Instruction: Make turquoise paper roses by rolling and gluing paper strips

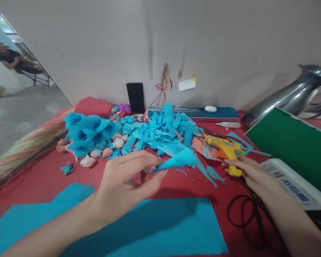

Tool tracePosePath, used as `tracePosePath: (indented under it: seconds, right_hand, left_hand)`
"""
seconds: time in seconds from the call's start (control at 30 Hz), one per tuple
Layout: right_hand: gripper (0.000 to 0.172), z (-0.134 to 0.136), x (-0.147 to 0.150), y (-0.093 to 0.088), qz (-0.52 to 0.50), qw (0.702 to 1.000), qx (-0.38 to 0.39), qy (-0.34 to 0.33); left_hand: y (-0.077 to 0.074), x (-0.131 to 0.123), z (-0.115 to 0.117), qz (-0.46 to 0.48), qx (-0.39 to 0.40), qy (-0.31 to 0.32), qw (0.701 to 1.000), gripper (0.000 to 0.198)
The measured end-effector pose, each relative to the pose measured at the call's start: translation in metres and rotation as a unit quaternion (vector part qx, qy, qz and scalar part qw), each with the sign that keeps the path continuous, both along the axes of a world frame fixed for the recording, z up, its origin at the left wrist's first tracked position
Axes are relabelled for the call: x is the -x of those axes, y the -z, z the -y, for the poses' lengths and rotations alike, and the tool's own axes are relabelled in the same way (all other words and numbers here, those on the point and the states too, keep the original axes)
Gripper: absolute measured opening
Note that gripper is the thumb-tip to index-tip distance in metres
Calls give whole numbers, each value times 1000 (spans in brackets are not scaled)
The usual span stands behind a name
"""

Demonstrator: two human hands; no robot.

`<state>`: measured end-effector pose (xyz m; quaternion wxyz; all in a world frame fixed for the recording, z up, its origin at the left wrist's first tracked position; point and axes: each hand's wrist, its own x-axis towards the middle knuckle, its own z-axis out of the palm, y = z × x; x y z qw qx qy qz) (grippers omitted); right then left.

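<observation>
Between the thumb and fingers of my left hand (131, 178) is a rolled cone of blue crepe paper (182, 159), its wide end pointing right. My right hand (250, 171) grips the handle of a yellow hot glue gun (224, 146), whose nozzle points left; a small orange light glows on its side. Behind the cone lies a heap of blue paper scraps (163, 128). Several blue paper flowers (92, 130) are bunched at the left, beside small pink and white crumpled paper balls (118, 142). Flat blue paper sheets (160, 228) lie under and in front of my left forearm.
A black phone (136, 98) leans on the grey wall. On the right are a metal kettle (289, 92), a green board (294, 153), a white device (291, 182) and a looped black cord (246, 217). Scissors (208, 131) lie behind the glue gun. A person (16, 60) sits far left.
</observation>
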<state>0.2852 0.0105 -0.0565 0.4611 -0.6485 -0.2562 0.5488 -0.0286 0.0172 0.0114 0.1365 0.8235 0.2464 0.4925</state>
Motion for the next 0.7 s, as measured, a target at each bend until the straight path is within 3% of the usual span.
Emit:
tracePosePath:
  seconds: [0.2, 0.37, 0.57, 0.7]
  right_hand:
    - [17, 4, 2, -8, -63, 997, 42, -29]
    - [29, 7, 4, -14, -95, 995, 31, -26]
    - [8, 6, 20, -28, -9, 997, -64, 44]
    - [22, 28, 30, -46, 108, 983, -141, 45]
  left_hand:
    - [1, -1, 1, -12, 8, -9, 1000, 16]
    - [0, -2, 2, -9, 2, -6, 1000, 15]
    - [-4, 6, 3, -15, 19, -33, 999, 12]
    - [-8, 16, 3, -20, -15, -49, 999, 9]
